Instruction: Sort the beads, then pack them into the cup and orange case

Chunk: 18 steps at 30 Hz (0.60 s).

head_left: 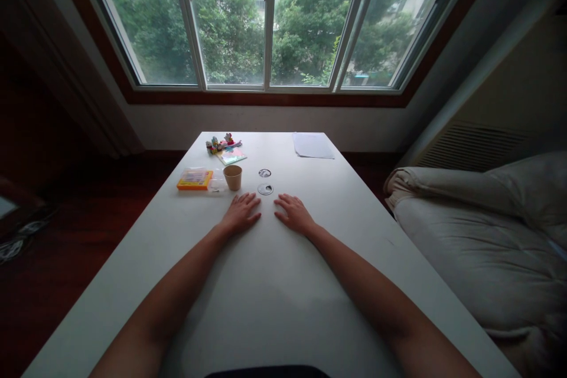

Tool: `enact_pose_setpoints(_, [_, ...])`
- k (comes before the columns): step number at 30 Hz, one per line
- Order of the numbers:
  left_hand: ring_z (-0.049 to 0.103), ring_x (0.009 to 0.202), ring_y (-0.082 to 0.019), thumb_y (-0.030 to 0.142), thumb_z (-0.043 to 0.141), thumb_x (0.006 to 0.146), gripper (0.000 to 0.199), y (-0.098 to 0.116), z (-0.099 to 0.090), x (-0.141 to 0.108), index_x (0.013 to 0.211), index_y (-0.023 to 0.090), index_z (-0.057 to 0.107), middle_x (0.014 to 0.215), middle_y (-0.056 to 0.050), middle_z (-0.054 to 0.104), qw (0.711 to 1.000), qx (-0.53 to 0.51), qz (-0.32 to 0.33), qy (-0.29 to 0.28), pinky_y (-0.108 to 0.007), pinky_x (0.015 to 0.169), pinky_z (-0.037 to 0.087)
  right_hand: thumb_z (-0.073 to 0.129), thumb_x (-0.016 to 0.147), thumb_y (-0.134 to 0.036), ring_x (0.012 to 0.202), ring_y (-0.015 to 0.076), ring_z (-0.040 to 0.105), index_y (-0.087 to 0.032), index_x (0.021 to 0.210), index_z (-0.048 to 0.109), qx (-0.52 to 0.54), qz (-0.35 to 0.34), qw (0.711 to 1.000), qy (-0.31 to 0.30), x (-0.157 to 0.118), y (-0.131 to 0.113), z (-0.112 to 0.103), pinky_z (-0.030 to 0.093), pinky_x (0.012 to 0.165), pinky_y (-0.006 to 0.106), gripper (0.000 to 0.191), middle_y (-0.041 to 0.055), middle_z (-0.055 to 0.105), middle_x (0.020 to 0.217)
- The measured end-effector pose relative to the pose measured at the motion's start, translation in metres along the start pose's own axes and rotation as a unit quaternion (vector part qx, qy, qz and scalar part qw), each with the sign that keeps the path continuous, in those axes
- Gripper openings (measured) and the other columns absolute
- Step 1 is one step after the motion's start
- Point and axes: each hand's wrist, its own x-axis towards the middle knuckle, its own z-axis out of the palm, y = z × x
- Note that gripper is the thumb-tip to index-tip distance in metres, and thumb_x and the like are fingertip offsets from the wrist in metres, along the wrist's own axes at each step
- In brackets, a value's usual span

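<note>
Palm down on the white table (274,283), my left hand (240,213) lies flat with its fingers spread and holds nothing. My right hand (295,214) rests the same way a short distance to the right, also holding nothing. Just beyond the gap between them is a small round disc-like item (265,189) with a dark mark. A second round item (264,173), shiny and dark-rimmed, lies behind it. Close beyond my left fingertips stands a brown paper cup (233,178), upright. What the round items are I cannot make out.
Left of the cup lie clear plastic packaging (217,181) and a yellow-orange box (195,179). Farther back are small colourful figures (214,144) and a pastel card or pad (232,156). White paper sheets (313,146) lie at the far right. A sofa (478,236) stands right of the table.
</note>
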Motion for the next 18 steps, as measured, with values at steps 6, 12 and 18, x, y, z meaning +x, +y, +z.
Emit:
enact_pose_setpoints(6, [0.029,0.148,-0.029,0.052,0.044,0.096,0.056,-0.001,0.001,0.000,0.148,0.029,0.044,0.159,-0.006,0.035,1.000,-0.001,-0.001,0.007,-0.052,0.122,0.021,0.056,0.095,-0.044,0.142,0.0274,0.039,-0.026,0.136,0.058,-0.002,-0.005,1.000,0.001,0.001,0.000,-0.001,0.029,0.118,0.051,0.045,0.0102,0.049,0.149])
enact_pose_setpoints(12, [0.028,0.148,-0.029,0.053,0.044,0.096,0.056,0.001,0.000,0.000,0.147,0.029,0.044,0.160,-0.006,0.035,1.000,0.000,-0.003,0.004,-0.051,0.122,0.020,0.051,0.097,-0.041,0.142,0.0266,0.038,-0.025,0.138,0.055,-0.021,-0.007,1.000,-0.004,-0.002,-0.014,-0.005,0.027,0.119,0.049,0.044,0.0102,0.047,0.151])
enact_pose_setpoints(18, [0.027,0.148,-0.029,0.052,0.044,0.096,0.056,0.003,-0.002,0.000,0.147,0.029,0.045,0.160,-0.006,0.035,1.000,-0.003,-0.007,0.000,-0.051,0.122,0.019,0.049,0.098,-0.043,0.143,0.0258,0.038,-0.027,0.140,0.055,-0.009,-0.058,0.998,-0.034,-0.004,-0.029,-0.008,0.027,0.119,0.047,0.045,0.0091,0.045,0.153])
